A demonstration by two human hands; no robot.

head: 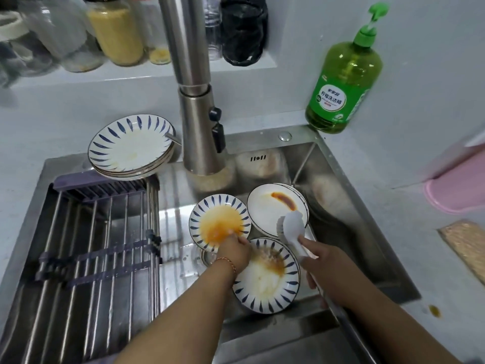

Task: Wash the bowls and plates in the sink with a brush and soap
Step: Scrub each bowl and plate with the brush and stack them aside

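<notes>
A rack point(99, 232) of metal bars spans the left half of the sink point(367, 232). On the sink's back-left corner, a stack point(131, 148) of blue-striped plates rests partly on the rim, its top plate smeared pale orange. The tap point(199, 122) hangs over the back edge at the middle, its head pointing down into the basin.

In the basin, a striped bowl point(219, 222) holding orange liquid sits right of the rack; the left hand point(233, 252) pinches its near rim, thumb inside, fingers curled round the edge. Just nearer the front edge lies a striped plate point(267, 277) with brown streaks, partly under the left wrist. Behind it to the right, a white plate point(273, 208) with a brown smear tilts against other dishes.

The right hand point(325, 271) grips the handle of a white brush point(292, 227), fingers wrapped round it, the head lying over the white plate's near rim.

A green soap bottle point(343, 82) stands beyond the sink's back-right corner.
</notes>
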